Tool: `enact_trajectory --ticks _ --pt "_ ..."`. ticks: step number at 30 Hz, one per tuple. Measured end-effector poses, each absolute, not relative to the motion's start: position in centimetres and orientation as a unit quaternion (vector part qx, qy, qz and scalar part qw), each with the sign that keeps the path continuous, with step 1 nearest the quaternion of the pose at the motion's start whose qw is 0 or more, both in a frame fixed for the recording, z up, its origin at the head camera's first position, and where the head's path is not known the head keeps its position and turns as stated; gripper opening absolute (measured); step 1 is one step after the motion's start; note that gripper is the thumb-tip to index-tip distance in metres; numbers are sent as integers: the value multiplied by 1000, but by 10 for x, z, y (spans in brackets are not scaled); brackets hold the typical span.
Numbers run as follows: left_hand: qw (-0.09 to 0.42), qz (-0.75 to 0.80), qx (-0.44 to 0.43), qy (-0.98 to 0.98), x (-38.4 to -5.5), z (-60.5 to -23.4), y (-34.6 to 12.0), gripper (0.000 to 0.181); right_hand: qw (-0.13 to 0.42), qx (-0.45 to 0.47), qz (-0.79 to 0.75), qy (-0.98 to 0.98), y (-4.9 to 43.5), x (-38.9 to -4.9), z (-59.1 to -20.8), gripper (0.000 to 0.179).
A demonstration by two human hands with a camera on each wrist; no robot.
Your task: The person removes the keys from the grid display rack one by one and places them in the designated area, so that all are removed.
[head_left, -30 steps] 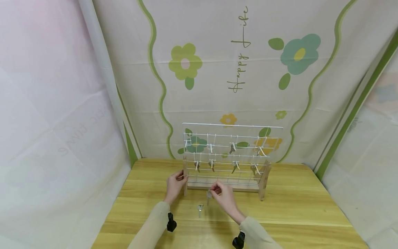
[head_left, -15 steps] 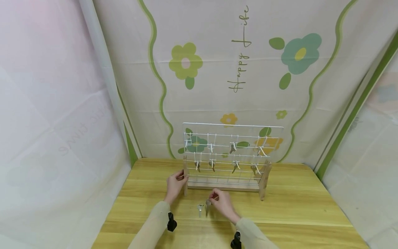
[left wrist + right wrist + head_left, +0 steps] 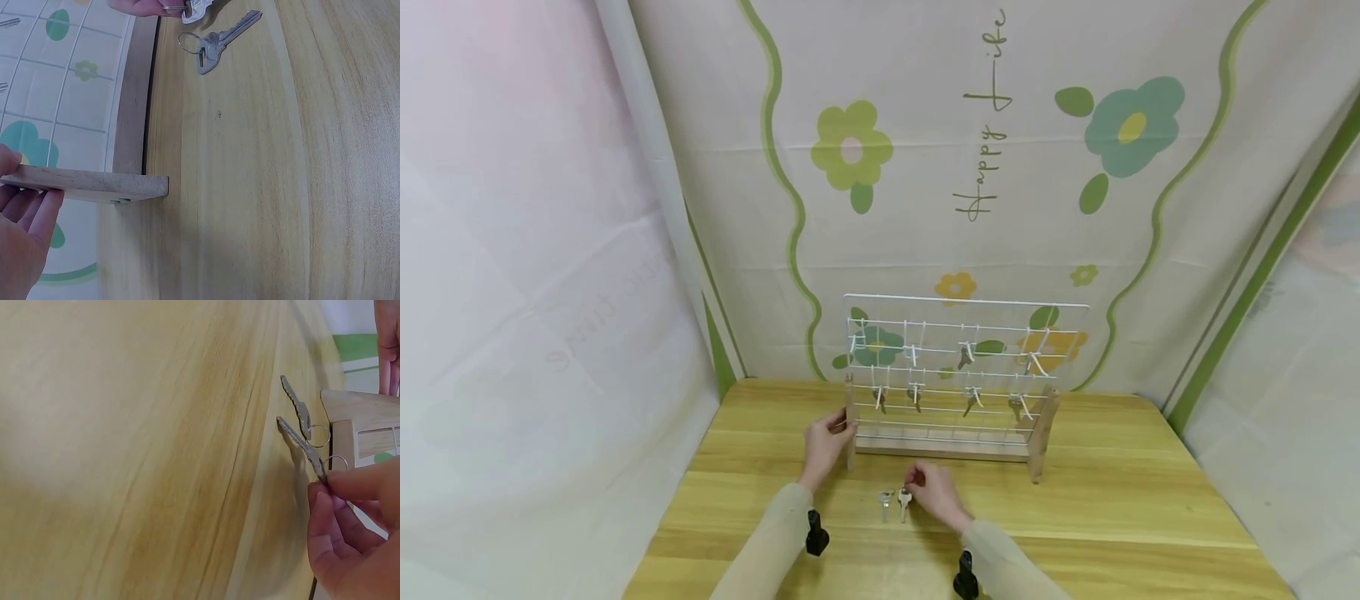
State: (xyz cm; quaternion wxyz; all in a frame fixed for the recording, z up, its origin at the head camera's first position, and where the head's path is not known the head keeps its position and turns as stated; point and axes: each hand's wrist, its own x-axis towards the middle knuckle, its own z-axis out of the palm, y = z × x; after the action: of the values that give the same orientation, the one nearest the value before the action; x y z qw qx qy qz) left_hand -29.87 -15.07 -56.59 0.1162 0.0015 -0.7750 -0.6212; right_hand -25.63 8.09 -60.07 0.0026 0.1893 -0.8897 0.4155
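Note:
My left hand (image 3: 824, 447) grips the wooden left post (image 3: 100, 182) of a white wire rack (image 3: 966, 301), thumb on one face and fingers on the other. In front of the rack, my right hand (image 3: 938, 495) pinches a silver key (image 3: 302, 444) by its head, near its ring. The blade points toward the front edge, low over the table. Just left of it lies a second silver key (image 3: 212, 51) with its own ring, flat on the wood. Several more keys (image 3: 973, 402) hang from white hooks on the rack.
The rack's right wooden post (image 3: 1042, 437) and its bottom bar (image 3: 940, 450) stand on the wooden table (image 3: 1120, 517). Behind rises a floral curtain (image 3: 910, 233); a pale cloth wall (image 3: 550, 292) flanks the left. Some upper hooks (image 3: 913, 356) carry no key.
My right hand has moved toward the front edge, lowering the key from near the rack's bottom bar to beside the lying key. My left hand keeps its grip on the post.

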Motion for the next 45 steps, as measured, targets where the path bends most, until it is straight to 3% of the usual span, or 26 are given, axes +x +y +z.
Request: enact_trajectory --ticks 23,38,45 --pt "112 -612 2 -783 -300 -565 -148 37 26 206 393 -895 83 -263 -608 10" --pt "114 -607 10 -786 -301 -569 -149 38 -13 194 431 -881 89 -257 -598 5" --pt "109 -613 13 -782 -299 -569 -153 38 36 202 442 -873 99 -258 -584 7"
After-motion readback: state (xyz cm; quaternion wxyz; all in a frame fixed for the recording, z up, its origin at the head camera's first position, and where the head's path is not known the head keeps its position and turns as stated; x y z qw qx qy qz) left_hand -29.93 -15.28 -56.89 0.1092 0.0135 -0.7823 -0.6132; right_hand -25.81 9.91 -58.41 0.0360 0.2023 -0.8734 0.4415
